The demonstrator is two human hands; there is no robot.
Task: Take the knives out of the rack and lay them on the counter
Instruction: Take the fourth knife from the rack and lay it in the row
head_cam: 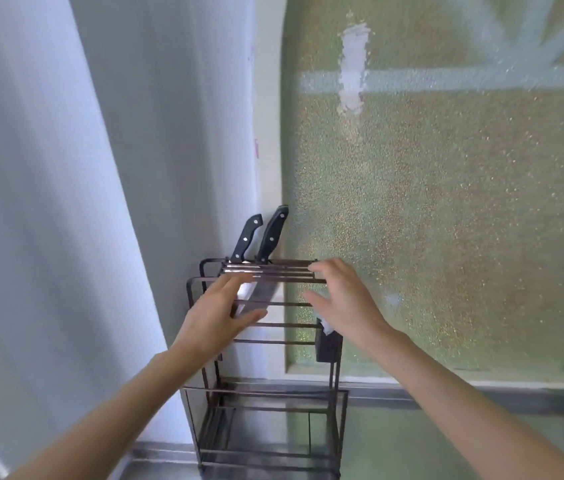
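Your wire rack [266, 362] is standing upright on the steel table [412, 441], tucked into the corner where the pale wall [48, 202] is meeting the frosted window [446, 202]; two knives are sitting in its rear top slots, side by side and tilted, their blades running down inside the frame; the left knife [246, 239] and the right knife [272, 233] are both showing black riveted handles above the top bars, close together; whether they are touching, you cannot tell. A small dark holder [328, 344] is hanging on the right side of the rack, with something pale sitting in its mouth, too blurred to name; the lower tier of the rack is showing only bars.

Your left hand [219, 315] is reaching in at the front upper bars, fingers spread apart and gripping nothing, with the shiny blades showing just behind them; your right hand [342, 303] is hovering at the rack's top right corner, fingers likewise apart and empty, its fingertips right at the top bars; the picture is too blurred to say if they are touching.
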